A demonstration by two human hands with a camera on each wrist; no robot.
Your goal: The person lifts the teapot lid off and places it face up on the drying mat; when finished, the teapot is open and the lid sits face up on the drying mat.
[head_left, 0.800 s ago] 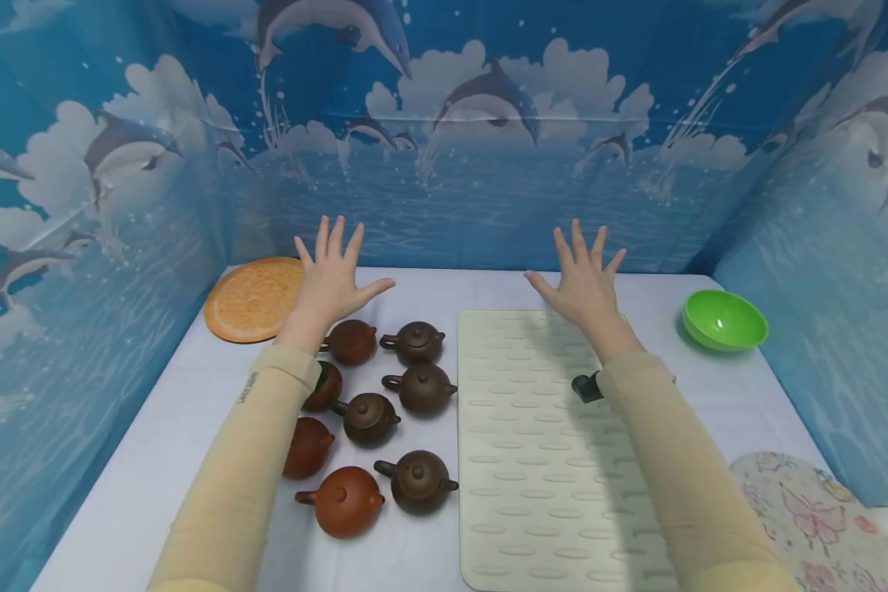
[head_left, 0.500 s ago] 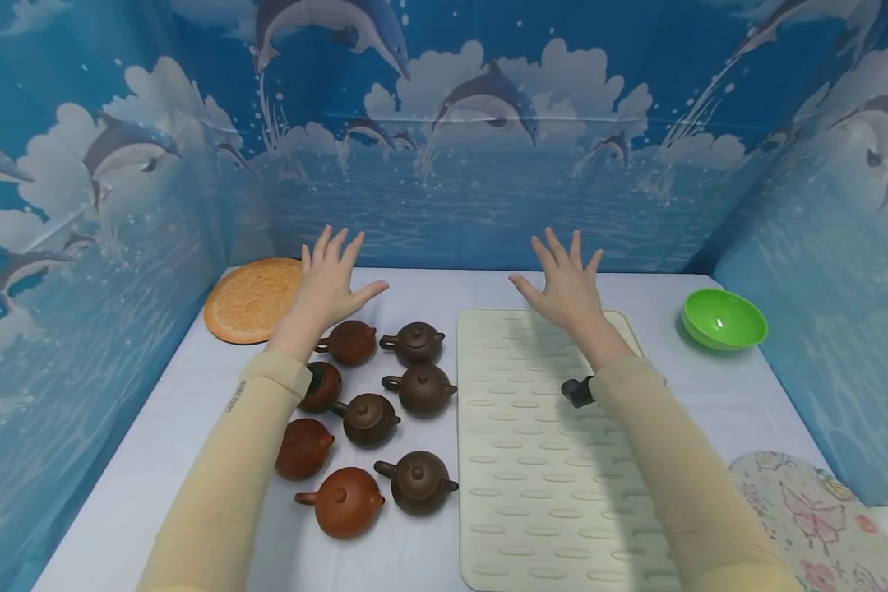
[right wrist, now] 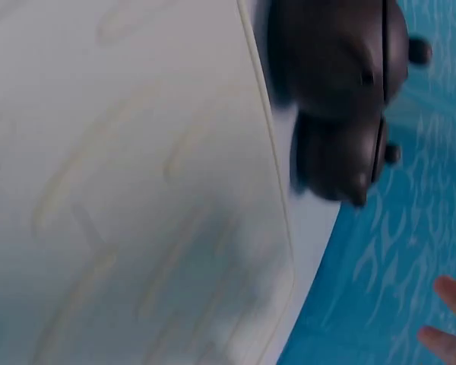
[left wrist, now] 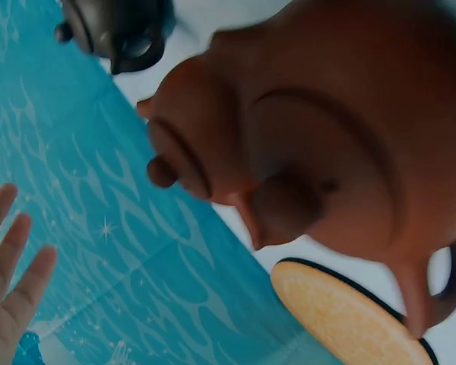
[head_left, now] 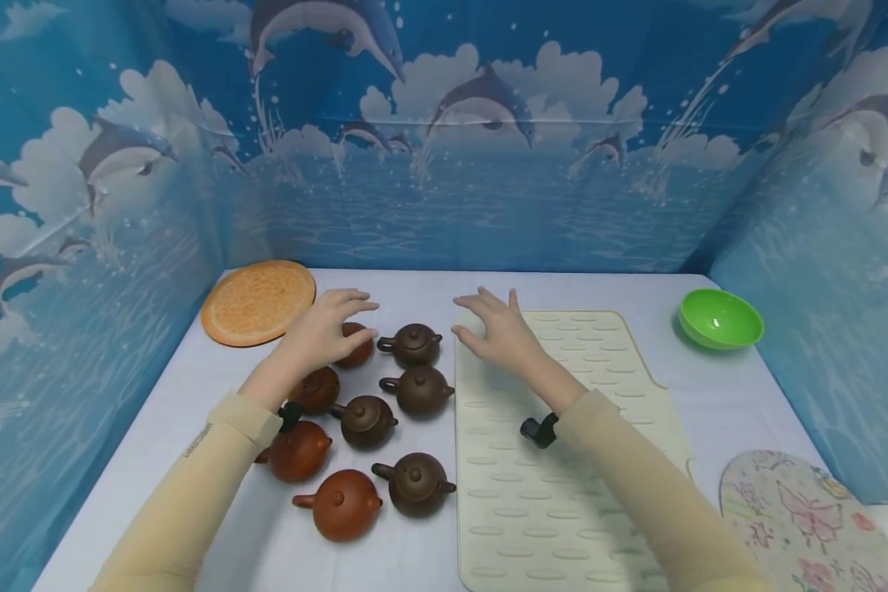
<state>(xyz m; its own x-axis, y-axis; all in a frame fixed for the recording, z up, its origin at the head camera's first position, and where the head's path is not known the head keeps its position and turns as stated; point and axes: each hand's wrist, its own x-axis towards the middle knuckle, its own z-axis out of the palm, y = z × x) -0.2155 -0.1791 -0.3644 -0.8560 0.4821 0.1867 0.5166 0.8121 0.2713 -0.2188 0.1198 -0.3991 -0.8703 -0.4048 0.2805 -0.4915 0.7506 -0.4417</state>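
Note:
My left hand (head_left: 324,329) hovers at the back left with loosely bent fingers and its thumb apart, holding nothing. It overlaps a reddish-brown teapot (head_left: 360,349) in the head view, partly hiding it. Beside that stands a small dark brown teapot (head_left: 414,345), with another dark teapot (head_left: 421,390) just in front. Over the far left corner of the cream mat (head_left: 562,493) is my right hand (head_left: 499,329), relaxed and holding nothing, its fingertips pointing left. In the left wrist view a reddish teapot (left wrist: 342,152) looms large; some left fingers (left wrist: 30,281) show at the edge.
More reddish teapots (head_left: 344,506) and dark teapots (head_left: 418,485) stand left of the mat. An orange round board (head_left: 255,300) lies at the back left. A green bowl (head_left: 721,319) sits back right, and a butterfly-patterned round mat (head_left: 807,526) lies front right.
Both hands have come down and toward each other from a raised, spread-fingered pose. Their fingers are now more bent. The teapots have stayed in place.

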